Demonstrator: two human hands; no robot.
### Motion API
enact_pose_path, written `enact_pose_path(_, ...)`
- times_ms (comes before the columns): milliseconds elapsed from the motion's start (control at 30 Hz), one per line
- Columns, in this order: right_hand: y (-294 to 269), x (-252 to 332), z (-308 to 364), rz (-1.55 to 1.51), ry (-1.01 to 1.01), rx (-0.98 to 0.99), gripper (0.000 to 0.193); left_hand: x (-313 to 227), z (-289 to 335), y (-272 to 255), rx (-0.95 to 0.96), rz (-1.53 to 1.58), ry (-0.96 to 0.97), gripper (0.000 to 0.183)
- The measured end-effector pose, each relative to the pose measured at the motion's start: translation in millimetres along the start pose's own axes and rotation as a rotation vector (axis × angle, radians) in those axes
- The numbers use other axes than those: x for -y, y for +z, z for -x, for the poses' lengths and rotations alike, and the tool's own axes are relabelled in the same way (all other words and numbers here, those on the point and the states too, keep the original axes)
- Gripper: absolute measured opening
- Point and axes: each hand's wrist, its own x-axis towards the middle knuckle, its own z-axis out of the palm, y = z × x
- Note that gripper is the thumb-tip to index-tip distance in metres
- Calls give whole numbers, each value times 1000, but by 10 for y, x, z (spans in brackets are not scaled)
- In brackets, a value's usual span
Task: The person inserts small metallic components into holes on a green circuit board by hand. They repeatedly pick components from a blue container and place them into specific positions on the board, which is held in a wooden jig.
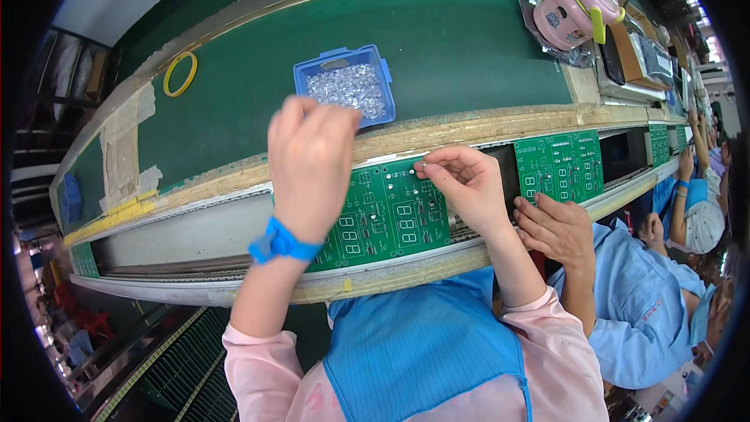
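My left hand (311,164), with a blue band (286,242) on its wrist, is over the near left edge of a blue plastic bin (384,70). Its fingers are curled together and slightly blurred; their tips are hidden. Small clear electronic parts (348,87) fill the bin. Under both hands lies a green circuit board (388,223) with white digit outlines, set in the rail. My right hand (469,184) pinches a tiny shiny component (423,163) between thumb and forefinger at the board's far right corner. My left forearm covers the board's left part.
A co-worker's hand (558,227) touches another green circuit board (561,164) to the right. Beyond the wooden ledge (469,126) are a yellow tape ring (180,74) and a pink container (574,12). Metal rails (180,272) border the track.
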Motion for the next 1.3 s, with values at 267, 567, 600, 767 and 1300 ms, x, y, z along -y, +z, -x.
enact_pose_path(267,29,61,4,328,-242,31,9,237,-161,356,171,-334,-77,14)
enact_pose_path(567,8,86,-92,599,-410,94,12,238,-141,324,5,-212,-42,12)
enact_pose_path(600,16,64,-106,613,-425,100,13,251,-134,325,-1,-175,-38,12)
enact_pose_path(767,62,48,-161,764,-504,166,21,315,-86,332,-43,-59,-15,14)
enact_pose_path(1300,174,64,-140,905,-542,190,39,-18,213,72,-85,279,-42,14)
